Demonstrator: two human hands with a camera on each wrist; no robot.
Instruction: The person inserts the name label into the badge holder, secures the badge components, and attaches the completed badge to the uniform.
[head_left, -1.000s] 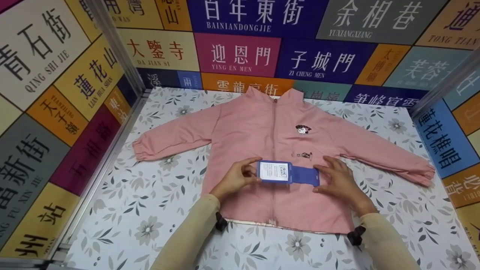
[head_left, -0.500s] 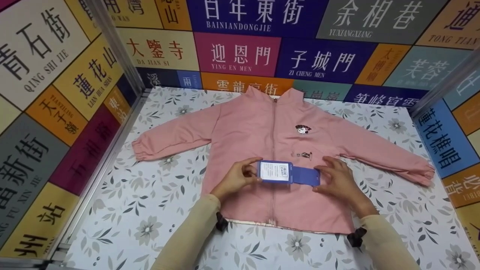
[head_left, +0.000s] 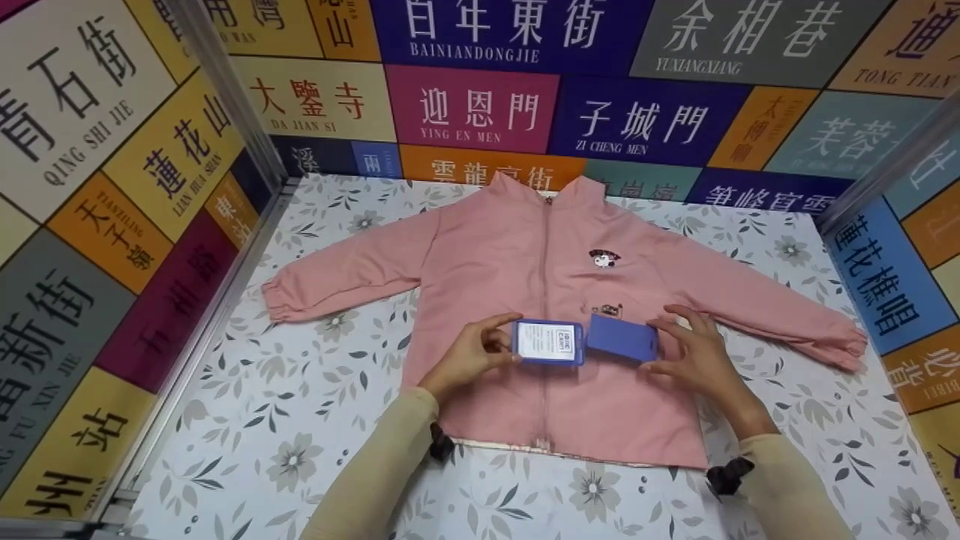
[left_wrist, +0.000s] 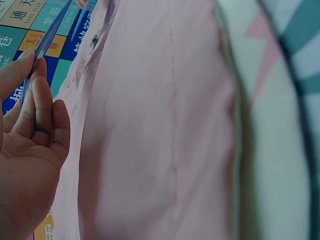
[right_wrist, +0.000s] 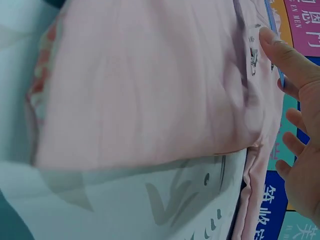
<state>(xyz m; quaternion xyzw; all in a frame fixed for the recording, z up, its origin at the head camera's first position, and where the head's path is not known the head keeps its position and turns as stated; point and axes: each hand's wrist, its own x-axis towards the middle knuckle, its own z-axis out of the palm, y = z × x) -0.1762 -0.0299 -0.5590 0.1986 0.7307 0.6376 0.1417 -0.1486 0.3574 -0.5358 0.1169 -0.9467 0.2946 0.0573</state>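
In the head view my left hand (head_left: 466, 356) pinches the left end of a blue card holder (head_left: 514, 327), which has a white printed card (head_left: 547, 340) in its frame. My right hand (head_left: 699, 361) pinches the right end of a plain blue cover piece (head_left: 621, 337), tilted down to the right. A narrow gap parts the cover from the holder. Both are held above a pink zip jacket (head_left: 480, 262). The left wrist view shows the holder edge-on (left_wrist: 49, 35) between thumb and fingers. In the right wrist view the cover is mostly hidden behind the thumb.
The jacket lies spread on a white table (head_left: 292, 390) with a floral print, sleeves out to both sides. A small cartoon badge (head_left: 604, 259) and a small print (head_left: 609, 310) mark its chest. Panels with Chinese lettering (head_left: 480, 105) wall in the back and sides.
My right hand has moved to the right and pulled the blue cover piece away from the card holder. The cover has tilted. My left hand stays in about the same place.
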